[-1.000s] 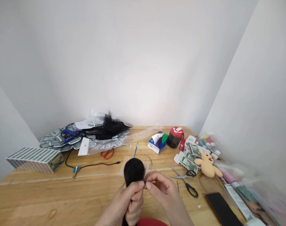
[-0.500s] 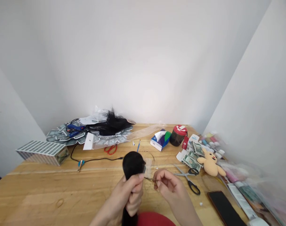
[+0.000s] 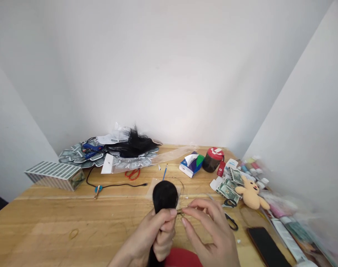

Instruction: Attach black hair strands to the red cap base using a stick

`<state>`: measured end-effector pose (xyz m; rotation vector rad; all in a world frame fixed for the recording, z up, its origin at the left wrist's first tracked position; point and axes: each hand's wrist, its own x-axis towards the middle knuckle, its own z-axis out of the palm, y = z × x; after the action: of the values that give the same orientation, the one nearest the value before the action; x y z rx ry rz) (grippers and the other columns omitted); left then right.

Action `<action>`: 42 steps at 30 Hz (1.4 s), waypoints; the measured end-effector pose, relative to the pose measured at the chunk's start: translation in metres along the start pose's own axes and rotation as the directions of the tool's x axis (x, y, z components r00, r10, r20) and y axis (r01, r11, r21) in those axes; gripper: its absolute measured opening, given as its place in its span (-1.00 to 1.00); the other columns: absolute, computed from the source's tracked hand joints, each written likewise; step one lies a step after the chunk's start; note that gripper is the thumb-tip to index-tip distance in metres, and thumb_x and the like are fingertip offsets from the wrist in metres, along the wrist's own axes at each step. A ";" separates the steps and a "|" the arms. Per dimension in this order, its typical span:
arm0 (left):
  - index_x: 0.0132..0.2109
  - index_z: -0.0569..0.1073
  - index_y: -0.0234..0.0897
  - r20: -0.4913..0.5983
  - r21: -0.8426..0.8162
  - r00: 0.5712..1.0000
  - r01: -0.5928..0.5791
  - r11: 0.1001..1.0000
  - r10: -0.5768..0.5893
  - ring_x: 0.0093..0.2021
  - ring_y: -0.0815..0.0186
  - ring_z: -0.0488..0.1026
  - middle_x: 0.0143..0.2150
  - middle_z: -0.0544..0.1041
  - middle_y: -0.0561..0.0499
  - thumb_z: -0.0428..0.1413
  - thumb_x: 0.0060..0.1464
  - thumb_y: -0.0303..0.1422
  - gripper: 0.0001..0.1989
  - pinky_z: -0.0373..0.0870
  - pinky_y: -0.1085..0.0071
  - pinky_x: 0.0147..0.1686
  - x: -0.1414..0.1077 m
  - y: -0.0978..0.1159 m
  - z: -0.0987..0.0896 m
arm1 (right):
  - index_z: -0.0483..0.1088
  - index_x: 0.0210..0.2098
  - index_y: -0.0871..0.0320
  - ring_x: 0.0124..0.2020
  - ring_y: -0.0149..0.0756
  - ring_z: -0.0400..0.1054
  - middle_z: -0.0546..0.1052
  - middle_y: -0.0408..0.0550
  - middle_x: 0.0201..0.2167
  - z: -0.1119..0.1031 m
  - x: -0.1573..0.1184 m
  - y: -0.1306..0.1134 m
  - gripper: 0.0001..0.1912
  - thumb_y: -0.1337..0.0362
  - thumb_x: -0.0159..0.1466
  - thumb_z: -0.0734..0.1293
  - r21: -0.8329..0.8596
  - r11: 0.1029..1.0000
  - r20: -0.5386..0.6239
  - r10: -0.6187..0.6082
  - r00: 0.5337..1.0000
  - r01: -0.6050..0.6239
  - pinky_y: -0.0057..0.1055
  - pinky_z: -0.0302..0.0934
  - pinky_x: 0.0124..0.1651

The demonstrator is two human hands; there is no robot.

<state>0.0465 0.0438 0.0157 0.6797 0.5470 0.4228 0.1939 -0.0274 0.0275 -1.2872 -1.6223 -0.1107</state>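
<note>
A bundle of black hair (image 3: 165, 195) with a rounded top stands upright in my left hand (image 3: 160, 231), whose fingers are wrapped round it, thumb on top. A thin golden-brown strand (image 3: 180, 212) sticks out to the right beside my left thumb. My right hand (image 3: 210, 230) is just right of it, with thumb and index finger parted and the index fingertip at the strand. Whether the strand is gripped there is too small to tell. Behind the bundle a clear plastic piece (image 3: 152, 188) lies on the wooden table (image 3: 40, 233).
Black-handled scissors (image 3: 231, 221) lie right of my right hand, partly covered by it. A phone (image 3: 266, 244), a yellow doll (image 3: 251, 193) and printed notes stand further right. Behind are a tissue pack (image 3: 189, 167), a red-lidded jar (image 3: 212, 160), red scissors (image 3: 132, 174) and more black hair (image 3: 135, 144).
My right thumb and index finger have parted from their pinch. Both hands and the hair bundle sit slightly further right in view, and the view itself has shifted a little.
</note>
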 end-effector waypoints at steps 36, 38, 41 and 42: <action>-0.66 0.05 -0.20 0.008 0.014 1.000 -0.004 1.000 0.003 -0.85 0.62 -0.20 -0.86 -0.03 0.32 0.30 -0.27 -0.03 -0.42 -0.23 0.62 -0.87 0.002 -0.003 0.001 | 0.51 -0.45 0.12 -0.30 -0.24 0.39 0.53 -0.07 -0.40 0.020 0.006 0.000 -0.88 0.21 0.11 0.44 0.619 0.450 0.365 0.561 0.743 -0.644 -0.36 0.26 -0.19; -0.66 0.04 -0.19 -0.004 0.024 1.000 -0.014 1.000 0.014 -0.85 0.62 -0.20 -0.86 -0.04 0.32 0.30 -0.28 -0.02 -0.41 -0.23 0.62 -0.87 0.002 -0.004 0.002 | 0.47 -0.45 0.13 -0.37 -0.28 0.38 0.50 -0.10 -0.46 0.022 0.007 -0.002 -0.88 0.21 0.11 0.42 0.606 0.454 0.365 0.571 0.736 -0.653 -0.37 0.27 -0.25; -0.67 0.04 -0.19 -0.022 0.035 0.999 -0.035 0.999 0.036 -0.85 0.61 -0.18 -0.86 -0.04 0.31 0.30 -0.29 0.00 -0.40 -0.22 0.62 -0.86 0.002 -0.004 0.002 | 0.41 -0.47 0.13 -0.51 -0.35 0.31 0.44 -0.16 -0.54 0.026 0.006 -0.001 -0.90 0.25 0.06 0.39 0.570 0.482 0.371 0.572 0.732 -0.665 -0.41 0.23 -0.41; -0.67 0.04 -0.19 -0.028 0.039 0.999 -0.041 0.998 0.042 -0.85 0.61 -0.17 -0.86 -0.04 0.31 0.30 -0.29 0.01 -0.40 -0.21 0.62 -0.86 0.002 -0.004 0.003 | 0.40 -0.48 0.14 -0.55 -0.37 0.28 0.42 -0.18 -0.56 0.027 0.005 -0.001 -0.92 0.27 0.04 0.38 0.552 0.499 0.370 0.572 0.732 -0.668 -0.43 0.19 -0.46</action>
<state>0.0503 0.0411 0.0141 0.7243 0.5703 0.4628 0.1767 -0.0078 0.0187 -1.2283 -1.0229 0.9637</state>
